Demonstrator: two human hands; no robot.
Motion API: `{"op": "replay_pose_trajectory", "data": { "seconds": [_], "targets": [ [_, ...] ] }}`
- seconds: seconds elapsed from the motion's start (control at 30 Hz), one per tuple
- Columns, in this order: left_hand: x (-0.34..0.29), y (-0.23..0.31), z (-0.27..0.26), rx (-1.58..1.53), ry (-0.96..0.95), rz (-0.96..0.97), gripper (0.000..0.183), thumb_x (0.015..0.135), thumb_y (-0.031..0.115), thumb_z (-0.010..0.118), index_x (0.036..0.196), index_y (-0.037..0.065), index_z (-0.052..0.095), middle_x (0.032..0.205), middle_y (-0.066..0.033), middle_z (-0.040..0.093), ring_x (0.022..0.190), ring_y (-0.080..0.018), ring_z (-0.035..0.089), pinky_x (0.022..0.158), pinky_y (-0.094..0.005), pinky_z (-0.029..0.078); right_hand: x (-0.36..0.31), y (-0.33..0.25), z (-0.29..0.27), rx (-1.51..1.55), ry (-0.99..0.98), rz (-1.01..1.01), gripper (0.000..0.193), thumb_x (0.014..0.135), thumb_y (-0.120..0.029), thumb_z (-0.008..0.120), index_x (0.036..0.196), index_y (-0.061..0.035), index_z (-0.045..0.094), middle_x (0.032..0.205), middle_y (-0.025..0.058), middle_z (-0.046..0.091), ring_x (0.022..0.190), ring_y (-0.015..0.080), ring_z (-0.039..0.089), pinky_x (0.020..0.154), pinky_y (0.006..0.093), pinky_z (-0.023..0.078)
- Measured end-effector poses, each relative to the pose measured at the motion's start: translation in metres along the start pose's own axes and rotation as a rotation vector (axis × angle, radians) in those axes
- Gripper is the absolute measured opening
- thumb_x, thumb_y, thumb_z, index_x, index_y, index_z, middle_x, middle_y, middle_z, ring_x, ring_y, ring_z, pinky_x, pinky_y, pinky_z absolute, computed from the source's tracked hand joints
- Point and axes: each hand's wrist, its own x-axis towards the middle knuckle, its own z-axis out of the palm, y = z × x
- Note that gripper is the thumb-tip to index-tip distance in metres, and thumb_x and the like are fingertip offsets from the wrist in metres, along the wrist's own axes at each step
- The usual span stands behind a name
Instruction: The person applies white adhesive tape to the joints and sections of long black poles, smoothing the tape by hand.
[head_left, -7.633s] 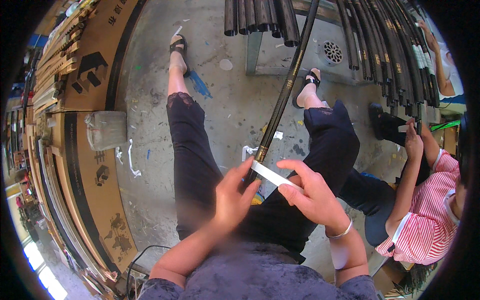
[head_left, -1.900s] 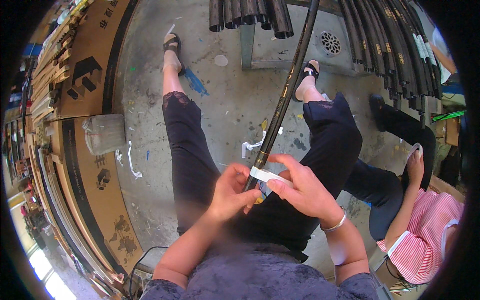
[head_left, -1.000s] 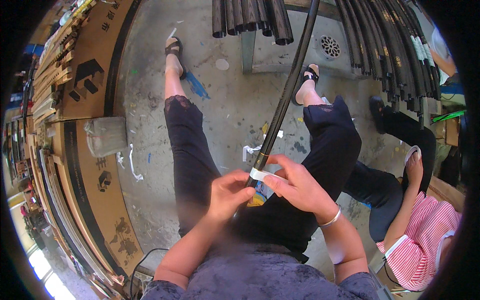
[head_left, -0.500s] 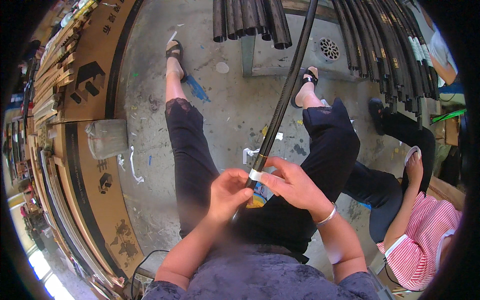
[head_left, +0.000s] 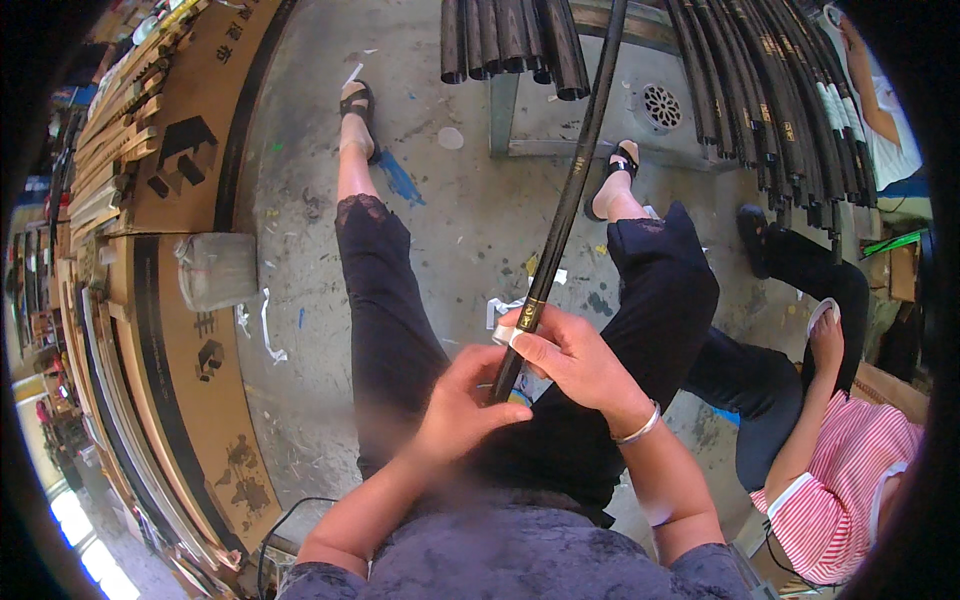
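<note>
A long black tube (head_left: 570,215) with gold markings slants down from the top of the view to my lap. My right hand (head_left: 585,370) is closed around it near the lower end, thumb on the front and fingers behind. A piece of white tape (head_left: 505,337) shows against the tube beside the right thumb and fingertips. Lower down, my left hand (head_left: 455,410) holds the tube's end between thumb and curled fingers; the very tip is hidden there.
Several black tubes (head_left: 510,45) hang over a stand at the top, with more tubes (head_left: 760,110) to the right. Cardboard boxes (head_left: 205,390) and wooden strips line the left. A co-worker in a striped shirt (head_left: 840,480) sits at right. Tape scraps (head_left: 268,325) litter the floor.
The tube has turned, so its gold lettering now shows above my right thumb. The white tape, earlier across the tube's front, now sits at its left side. My left thumb reaches farther right.
</note>
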Motion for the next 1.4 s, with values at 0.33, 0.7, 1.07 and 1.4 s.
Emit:
{"op": "replay_pose_trajectory", "data": {
  "seconds": [0.33, 0.7, 1.07, 1.4],
  "targets": [
    [-0.003, 0.020, 0.006, -0.267, 0.039, -0.281, 0.032, 0.087, 0.008, 0.068, 0.114, -0.002, 0.054, 0.096, -0.0087, 0.064, 0.082, -0.0166, 0.063, 0.071, -0.0326, 0.055, -0.002, -0.006, -0.001, 0.037, -0.010, -0.009, 0.031, 0.094, -0.023, 0.058, 0.113, 0.0017, 0.059, 0.090, 0.0059, 0.064, 0.085, 0.0099, 0.058, 0.078, 0.0283, 0.048],
    [-0.002, 0.023, 0.017, -0.183, 0.083, -0.290, 0.031, 0.090, 0.008, 0.066, 0.117, -0.003, 0.058, 0.094, -0.0080, 0.065, 0.081, -0.0139, 0.061, 0.074, -0.0291, 0.051, -0.004, -0.001, -0.010, -0.001, -0.044, -0.067, 0.031, 0.096, -0.021, 0.057, 0.118, 0.0003, 0.058, 0.095, 0.0059, 0.065, 0.089, 0.0114, 0.060, 0.082, 0.0291, 0.048],
    [-0.001, 0.030, 0.011, -0.193, 0.056, -0.307, 0.035, 0.087, 0.015, 0.071, 0.114, -0.002, 0.058, 0.093, -0.0075, 0.065, 0.079, -0.0148, 0.062, 0.070, -0.0286, 0.052, -0.007, 0.001, -0.014, 0.024, -0.067, -0.072, 0.032, 0.097, -0.022, 0.057, 0.119, 0.0007, 0.057, 0.097, 0.0065, 0.064, 0.089, 0.0116, 0.059, 0.082, 0.0295, 0.048],
    [-0.005, 0.032, 0.011, -0.292, 0.063, -0.406, 0.036, 0.086, 0.020, 0.073, 0.111, -0.003, 0.060, 0.098, -0.0066, 0.065, 0.087, -0.0138, 0.061, 0.077, -0.0285, 0.052, -0.008, 0.006, -0.013, 0.024, -0.081, -0.077, 0.034, 0.097, -0.025, 0.055, 0.118, 0.0011, 0.058, 0.093, 0.0084, 0.065, 0.088, 0.0148, 0.061, 0.080, 0.0313, 0.049]
  ]
}}
